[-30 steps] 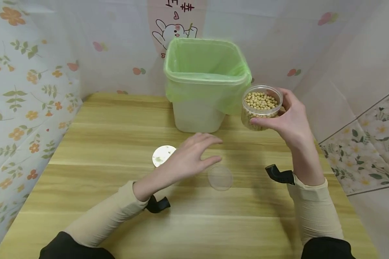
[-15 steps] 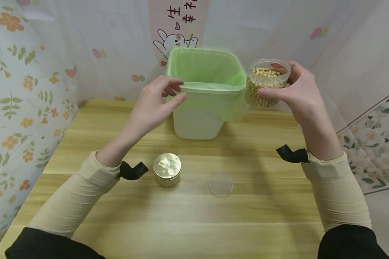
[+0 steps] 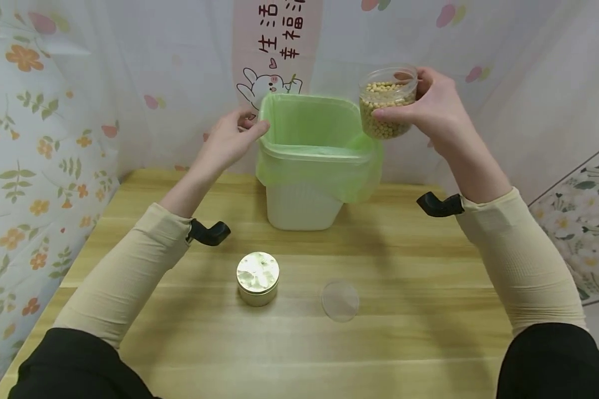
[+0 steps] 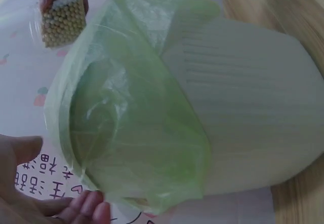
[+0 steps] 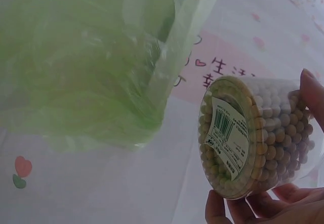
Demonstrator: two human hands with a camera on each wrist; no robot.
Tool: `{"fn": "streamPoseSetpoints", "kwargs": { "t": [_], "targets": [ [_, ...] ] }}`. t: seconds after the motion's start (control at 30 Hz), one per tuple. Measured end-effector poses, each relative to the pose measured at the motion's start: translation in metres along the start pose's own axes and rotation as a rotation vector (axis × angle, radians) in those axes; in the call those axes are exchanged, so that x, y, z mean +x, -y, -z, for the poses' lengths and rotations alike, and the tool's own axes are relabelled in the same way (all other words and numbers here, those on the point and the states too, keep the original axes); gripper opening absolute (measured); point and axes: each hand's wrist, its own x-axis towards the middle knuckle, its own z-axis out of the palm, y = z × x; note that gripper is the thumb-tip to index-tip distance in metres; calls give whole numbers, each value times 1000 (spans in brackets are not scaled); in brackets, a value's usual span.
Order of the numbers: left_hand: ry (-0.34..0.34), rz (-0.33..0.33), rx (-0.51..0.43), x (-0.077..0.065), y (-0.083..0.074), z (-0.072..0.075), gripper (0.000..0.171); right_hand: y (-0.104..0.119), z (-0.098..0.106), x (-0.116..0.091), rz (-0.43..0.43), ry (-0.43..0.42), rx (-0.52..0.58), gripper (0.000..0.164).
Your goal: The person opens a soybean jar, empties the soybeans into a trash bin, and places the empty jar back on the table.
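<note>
At far left, the bare left hand [image 3: 226, 141] is at the bin's left rim, fingers loosely bent and thumb apart, gripping nothing; whether its fingertips touch the liner I cannot tell. Nearer, a short round gold-coloured tin [image 3: 258, 277] stands on the wooden table [image 3: 204, 310]. Behind it stands the whitish plastic bin [image 3: 303, 209] with a translucent green liner [image 3: 319, 176] folded over its rim. Next lies a thin clear round disc [image 3: 340, 301]. Rightmost, the right hand [image 3: 440, 113] grips a clear cylindrical jar [image 3: 385, 113] of small tan balls, raised beside the bin's right rim.
</note>
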Motion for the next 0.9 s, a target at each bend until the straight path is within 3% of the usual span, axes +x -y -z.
{"fn": "streamPoseSetpoints", "kwargs": {
  "t": [0.13, 0.27, 0.57, 0.9],
  "targets": [
    [136, 89, -28, 8, 2, -3, 72, 6, -4, 14, -30, 20, -98, 86],
    [168, 109, -50, 16, 6, -7, 61, 11, -8, 27, -46, 50, -132, 89],
    [135, 95, -95, 23, 14, -19, 32, 26, -12, 50, -9, 121, -286, 93],
    [108, 104, -140, 24, 16, -24, 32, 38, -16, 65, 45, 151, -498, 87]
  ]
}}
